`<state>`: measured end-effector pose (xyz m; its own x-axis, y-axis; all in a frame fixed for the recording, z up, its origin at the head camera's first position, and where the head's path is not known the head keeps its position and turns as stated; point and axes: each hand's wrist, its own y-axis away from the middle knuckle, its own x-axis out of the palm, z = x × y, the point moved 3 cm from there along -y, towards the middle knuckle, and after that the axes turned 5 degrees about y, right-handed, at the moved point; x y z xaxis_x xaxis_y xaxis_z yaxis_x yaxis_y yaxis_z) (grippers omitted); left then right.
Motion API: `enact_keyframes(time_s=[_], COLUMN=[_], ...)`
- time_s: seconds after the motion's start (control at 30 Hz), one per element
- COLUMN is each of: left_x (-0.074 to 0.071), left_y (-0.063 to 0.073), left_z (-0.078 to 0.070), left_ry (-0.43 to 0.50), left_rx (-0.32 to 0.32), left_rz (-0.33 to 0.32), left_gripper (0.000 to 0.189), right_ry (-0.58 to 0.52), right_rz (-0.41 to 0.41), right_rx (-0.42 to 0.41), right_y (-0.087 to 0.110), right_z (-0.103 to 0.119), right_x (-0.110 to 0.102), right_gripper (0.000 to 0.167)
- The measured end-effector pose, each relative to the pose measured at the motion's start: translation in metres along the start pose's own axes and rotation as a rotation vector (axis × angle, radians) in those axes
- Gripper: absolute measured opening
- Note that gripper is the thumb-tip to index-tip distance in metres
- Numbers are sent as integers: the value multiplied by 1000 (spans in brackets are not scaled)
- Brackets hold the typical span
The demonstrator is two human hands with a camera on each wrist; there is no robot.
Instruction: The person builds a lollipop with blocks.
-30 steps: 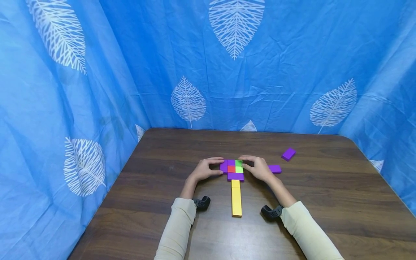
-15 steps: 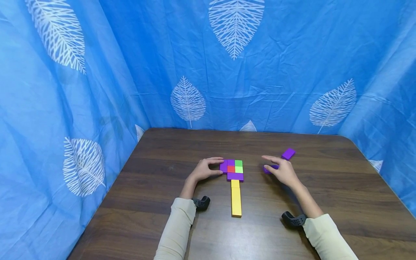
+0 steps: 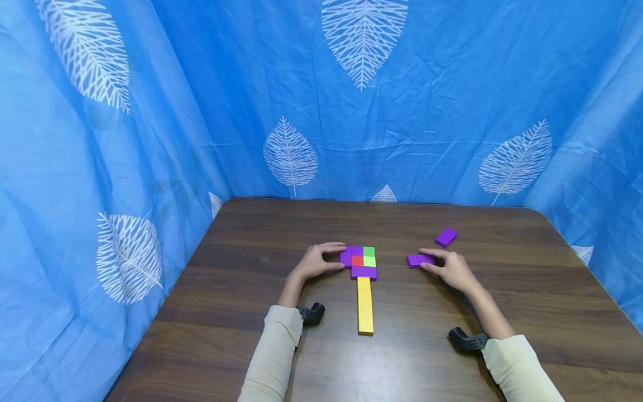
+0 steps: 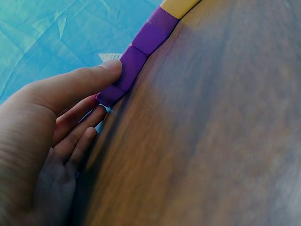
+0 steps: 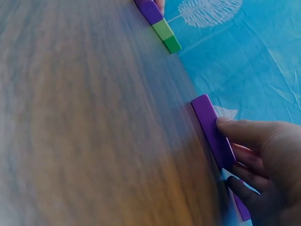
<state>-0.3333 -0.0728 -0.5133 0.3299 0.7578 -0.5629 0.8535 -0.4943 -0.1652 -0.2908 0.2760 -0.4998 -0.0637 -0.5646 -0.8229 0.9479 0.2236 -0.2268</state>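
My left hand [image 3: 312, 264] grips the upright purple block [image 3: 345, 257] at the left of a flat block cluster, thumb on its near end and fingers at its far end. That cluster also has a small purple block [image 3: 357, 250], a red block [image 3: 357, 261], a green block [image 3: 369, 251], a lime block [image 3: 369, 261] and a crosswise purple block [image 3: 364, 273]. Below them runs a yellow strip [image 3: 365, 312]. On the right, my right hand [image 3: 454, 271] pinches a loose purple block [image 5: 211, 129] between thumb and fingers; the block lies on the table, apart from the cluster.
Another purple block [image 3: 446, 238] lies behind my right hand, at an angle. The dark wooden table [image 3: 241, 346] ends in a rounded back edge, with a blue leaf-patterned curtain [image 3: 422, 100] hanging behind and at both sides. Each wrist wears a black camera mount [image 3: 312, 314].
My right hand has left the green blocks, moved right and taken hold of the loose purple block. My left hand has stayed on the cluster.
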Motion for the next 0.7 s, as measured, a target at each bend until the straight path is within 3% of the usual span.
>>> enact_keyframes(time_s=[0.43,0.7], left_x=[-1,0], left_y=[1,3], left_z=[0,-1], left_ry=[5,15], left_rx=[3,1], left_rz=[-5,-4], left_gripper=[50,50], right_ry=[9,-24], right_rz=[-52,-75], right_rx=[-1,-35], right_y=[7,0], right_z=[7,27], right_x=[2,8], right_gripper=[39,37])
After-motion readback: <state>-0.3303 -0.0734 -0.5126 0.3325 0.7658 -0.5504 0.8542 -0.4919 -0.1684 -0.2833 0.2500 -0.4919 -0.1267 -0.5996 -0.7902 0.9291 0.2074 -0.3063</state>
